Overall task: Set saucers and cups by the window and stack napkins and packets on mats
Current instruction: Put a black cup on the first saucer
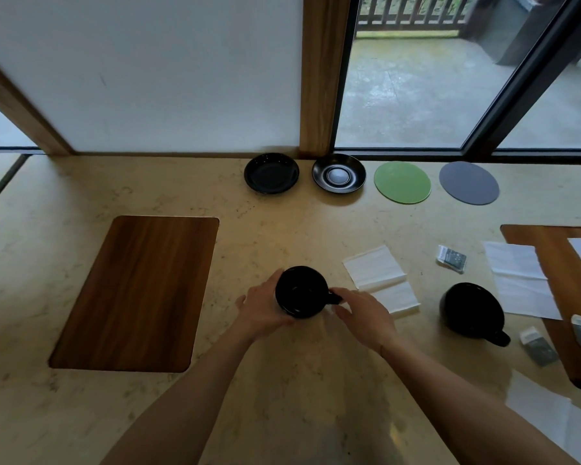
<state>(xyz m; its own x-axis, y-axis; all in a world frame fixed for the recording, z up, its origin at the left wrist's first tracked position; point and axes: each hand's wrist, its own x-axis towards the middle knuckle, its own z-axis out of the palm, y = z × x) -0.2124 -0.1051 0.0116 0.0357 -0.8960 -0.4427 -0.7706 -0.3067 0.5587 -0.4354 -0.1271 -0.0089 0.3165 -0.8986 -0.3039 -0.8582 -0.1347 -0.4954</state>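
Gripping a black cup (pixel 301 292) with both hands near the middle of the counter (pixel 282 380): left hand (pixel 260 307) wrapped round its left wall to steady it, right hand (pixel 361 313) pinching the handle, probably ready to carry it. Stood upright, mouth up, handle pointing right. Lay well short of the two black saucers (pixel 271 173) by the window (pixel 416 95), likely waiting for cups. Sat off to the right, a second cup (pixel 472 312), handle toward the near right, between spread napkins (pixel 374 268)
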